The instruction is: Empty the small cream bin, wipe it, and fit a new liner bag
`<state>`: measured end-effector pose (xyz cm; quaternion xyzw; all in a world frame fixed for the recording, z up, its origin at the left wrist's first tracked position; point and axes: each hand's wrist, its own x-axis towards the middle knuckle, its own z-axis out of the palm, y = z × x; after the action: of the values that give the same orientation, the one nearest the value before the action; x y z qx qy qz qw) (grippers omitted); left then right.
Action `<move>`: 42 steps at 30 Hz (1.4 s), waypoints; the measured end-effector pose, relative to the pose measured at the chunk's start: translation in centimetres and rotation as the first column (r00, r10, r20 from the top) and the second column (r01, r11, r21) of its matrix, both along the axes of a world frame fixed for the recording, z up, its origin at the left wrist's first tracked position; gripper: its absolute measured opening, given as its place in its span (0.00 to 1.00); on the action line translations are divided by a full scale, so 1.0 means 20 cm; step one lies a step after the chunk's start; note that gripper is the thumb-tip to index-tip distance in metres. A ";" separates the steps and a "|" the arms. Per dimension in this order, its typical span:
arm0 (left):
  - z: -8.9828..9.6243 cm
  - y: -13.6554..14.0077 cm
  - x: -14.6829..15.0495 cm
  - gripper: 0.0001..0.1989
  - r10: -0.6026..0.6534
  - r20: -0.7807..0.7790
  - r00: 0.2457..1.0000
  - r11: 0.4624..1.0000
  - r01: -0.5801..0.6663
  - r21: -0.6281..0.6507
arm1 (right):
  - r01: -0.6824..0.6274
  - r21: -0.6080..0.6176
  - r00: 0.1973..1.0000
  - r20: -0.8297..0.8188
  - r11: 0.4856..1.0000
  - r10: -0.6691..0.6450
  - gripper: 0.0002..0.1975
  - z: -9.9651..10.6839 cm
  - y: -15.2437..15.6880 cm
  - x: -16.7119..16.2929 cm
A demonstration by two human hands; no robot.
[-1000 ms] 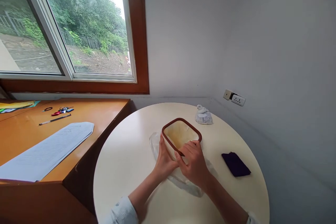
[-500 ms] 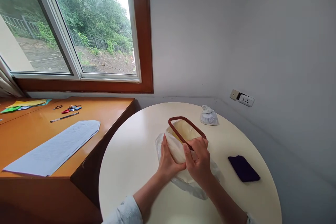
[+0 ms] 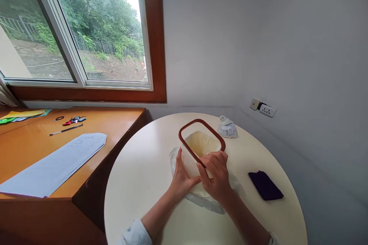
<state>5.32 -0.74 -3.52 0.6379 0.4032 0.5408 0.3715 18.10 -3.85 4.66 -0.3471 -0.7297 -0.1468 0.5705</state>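
A cream bin (image 3: 189,165) stands on the round table, its mouth tilted so that I see inside. Its reddish-brown, rounded rectangular rim ring (image 3: 188,148) is raised at an angle off the mouth. My right hand (image 3: 217,174) pinches the ring's near edge between thumb and fingers. Thumb and fingers spread, my left hand (image 3: 181,179) holds the bin's near left side. A translucent white plastic bag (image 3: 205,203) lies crumpled around the base. My palms hide part of the bin's front.
On the round table (image 3: 138,183) are a knotted white plastic bag (image 3: 228,128) and a folded dark purple cloth (image 3: 266,185). The orange desk (image 3: 120,118) at left bears papers (image 3: 57,164), a pen (image 3: 66,129) and keys (image 3: 74,120). A wall socket (image 3: 267,110) is at right.
The rim ring has risen and shifted slightly left, opening a gap above the bin's far edge. My right hand still grips it, and my left hand stays at the bin's side.
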 end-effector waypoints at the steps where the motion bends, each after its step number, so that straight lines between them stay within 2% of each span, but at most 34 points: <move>1: 0.01 0.01 -0.01 0.53 -0.013 0.011 1.000 1.000 0.013 0.022 | -0.001 0.011 1.000 0.006 1.000 0.001 0.04 0.00 0.00 0.01; 5: 0.04 0.05 -0.06 0.38 -0.046 0.168 0.985 0.996 0.034 0.079 | 0.035 0.052 0.999 -0.019 0.998 -0.034 0.04 0.03 0.01 0.02; 8: 0.09 0.08 -0.13 0.22 0.113 0.329 0.938 0.991 -0.131 0.031 | 0.056 0.064 0.998 -0.010 0.996 -0.055 0.04 0.04 -0.01 0.00; 10: 0.15 0.09 -0.19 0.17 0.142 0.463 0.875 0.987 -0.158 -0.004 | 0.038 0.057 0.998 0.046 0.998 -0.041 0.04 0.04 -0.02 -0.02; 11: 0.18 0.09 -0.23 0.17 0.098 0.533 0.841 0.995 -0.103 -0.020 | 0.029 0.048 0.996 0.084 0.998 -0.033 0.05 0.03 -0.03 -0.04; 13: 0.25 0.09 -0.32 0.23 -0.073 0.644 0.762 0.988 0.142 -0.057 | 0.020 0.032 0.985 0.169 0.999 -0.025 0.05 0.01 -0.04 -0.06; 15: 0.29 0.08 -0.40 0.32 -0.207 0.704 0.680 0.931 0.359 -0.073 | 0.021 0.024 0.965 0.260 0.999 -0.027 0.04 -0.01 -0.03 -0.08; 18: 0.32 0.06 -0.48 0.40 -0.313 0.720 0.620 0.864 0.500 -0.056 | 0.033 -0.004 0.922 0.387 0.999 -0.029 0.02 -0.02 -0.02 -0.11; 20: 0.31 0.05 -0.49 0.35 -0.336 0.696 0.635 0.856 0.514 -0.056 | 0.031 -0.035 0.895 0.446 0.999 -0.012 0.01 -0.02 -0.01 -0.12; 23: 0.29 0.05 -0.48 0.22 -0.294 0.632 0.717 0.880 0.461 -0.114 | 0.012 -0.050 0.876 0.483 0.999 0.013 0.02 -0.02 -0.01 -0.13; 25: 0.28 0.06 -0.48 0.15 -0.257 0.595 0.761 0.889 0.427 -0.163 | 0.006 -0.031 0.886 0.463 0.999 0.009 0.01 -0.02 -0.01 -0.13; 27: 0.28 0.09 -0.48 0.10 -0.201 0.598 0.776 0.899 0.388 -0.201 | 0.026 0.001 0.914 0.405 1.000 -0.024 0.06 -0.01 -0.01 -0.11; 29: 0.26 0.12 -0.49 0.08 -0.087 0.650 0.755 0.925 0.303 -0.229 | 0.098 0.016 0.944 0.316 0.995 -0.098 0.13 -0.01 0.00 -0.08; 31: 0.24 0.15 -0.50 0.08 0.035 0.708 0.706 0.949 0.199 -0.245 | 0.185 -0.026 0.952 0.254 0.982 -0.173 0.19 -0.01 0.01 -0.04; 35: 0.22 0.19 -0.52 0.08 0.141 0.749 0.647 0.966 0.074 -0.246 | 0.234 -0.161 0.947 0.260 0.959 -0.187 0.19 -0.02 0.03 0.05; 38: 0.23 0.17 -0.50 0.10 0.121 0.761 0.638 0.971 0.082 -0.223 | 0.187 -0.105 0.964 0.212 0.977 -0.162 0.17 -0.02 0.01 0.09; 40: 0.24 0.14 -0.48 0.11 0.034 0.751 0.660 0.969 0.162 -0.186 | 0.139 -0.028 0.973 0.192 0.990 -0.131 0.16 -0.01 -0.02 0.09; 42: 0.25 0.11 -0.46 0.12 -0.107 0.708 0.698 0.944 0.294 -0.147 | 0.079 0.016 0.973 0.216 0.997 -0.080 0.16 0.00 -0.05 0.09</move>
<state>-3.79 1.38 1.52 0.3782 0.2274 0.6401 0.6289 19.89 -4.81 4.68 -0.3558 -0.7726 -0.2092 0.4825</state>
